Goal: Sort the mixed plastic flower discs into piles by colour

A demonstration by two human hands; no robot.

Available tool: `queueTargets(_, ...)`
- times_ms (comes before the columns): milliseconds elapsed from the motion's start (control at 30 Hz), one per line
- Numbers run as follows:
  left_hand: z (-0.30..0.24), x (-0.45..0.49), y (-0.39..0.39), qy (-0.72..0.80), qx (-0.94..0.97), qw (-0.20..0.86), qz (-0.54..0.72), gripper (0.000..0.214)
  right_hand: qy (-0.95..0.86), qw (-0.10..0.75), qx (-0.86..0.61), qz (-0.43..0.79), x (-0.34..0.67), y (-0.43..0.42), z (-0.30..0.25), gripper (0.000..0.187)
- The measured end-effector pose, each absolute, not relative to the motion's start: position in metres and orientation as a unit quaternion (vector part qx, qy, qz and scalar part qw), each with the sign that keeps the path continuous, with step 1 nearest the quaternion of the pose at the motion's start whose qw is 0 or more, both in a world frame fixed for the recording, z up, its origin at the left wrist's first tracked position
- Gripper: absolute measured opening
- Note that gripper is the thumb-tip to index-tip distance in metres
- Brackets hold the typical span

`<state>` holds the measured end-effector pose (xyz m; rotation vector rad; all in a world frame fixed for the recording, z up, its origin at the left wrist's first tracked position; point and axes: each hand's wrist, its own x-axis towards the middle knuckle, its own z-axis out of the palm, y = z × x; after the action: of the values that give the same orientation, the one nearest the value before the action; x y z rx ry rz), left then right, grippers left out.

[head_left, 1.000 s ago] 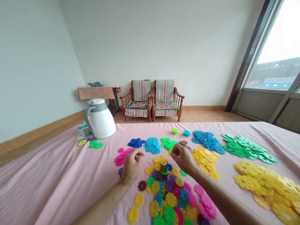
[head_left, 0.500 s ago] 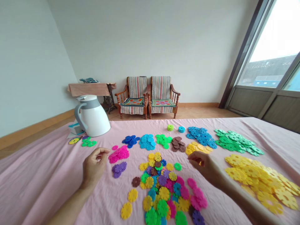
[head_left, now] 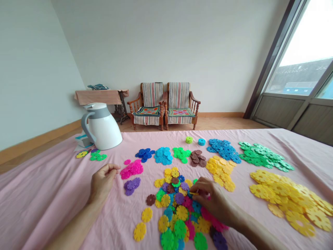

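Note:
A mixed heap of coloured flower-shaped plastic discs lies on the pink cloth in front of me. My right hand rests on that heap, fingers pinched on a yellow disc. My left hand hovers to the left, fingers curled with thumb against fingertips; I see nothing in them. It is nearest the pink pile and the small purple pile. Sorted piles lie beyond: dark blue, light blue, green, brown, yellow.
A white jug stands at the back left beside a small box. Large piles of blue, green and yellow discs cover the right side. Two striped wooden chairs stand by the far wall; a window is on the right.
My right hand came back from the brown pile, swung right, then dropped onto the mixed heap and pinched a yellow disc. My left hand moved left, away from the heap.

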<state>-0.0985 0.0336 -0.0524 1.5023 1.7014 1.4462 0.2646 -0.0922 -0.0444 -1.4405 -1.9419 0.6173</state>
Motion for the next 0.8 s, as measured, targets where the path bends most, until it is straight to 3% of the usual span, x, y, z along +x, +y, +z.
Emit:
queueTargets(133, -0.052, -0.098, 0.034, 0.617, 0.538, 0.238, 0.524, 0.021, -0.725, 0.348, -0.555, 0.214, 0.272, -0.085, -0.051, 0.028)
queueTargets(233, -0.053, -0.098, 0.034, 0.617, 0.538, 0.24, 0.521, 0.021, -0.68, 0.37, -0.612, 0.163, 0.293, -0.077, -0.054, 0.028)
queueTargets(500, -0.054, -0.098, 0.035, 0.614, 0.536, 0.249, 0.524, 0.02, -0.566, 0.385, -0.726, -0.068, 0.352, -0.067, -0.053, 0.034)
queueTargets(700, -0.06, -0.102, 0.04, 0.608, 0.548, 0.246, 0.519, 0.021, -0.669, 0.369, -0.64, 0.082, 0.307, -0.073, -0.054, 0.023)
queueTargets(800, -0.06, -0.103, 0.04, 0.61, 0.55, 0.243, 0.516, 0.021, -0.72, 0.344, -0.594, 0.1, 0.283, -0.073, -0.053, 0.021)
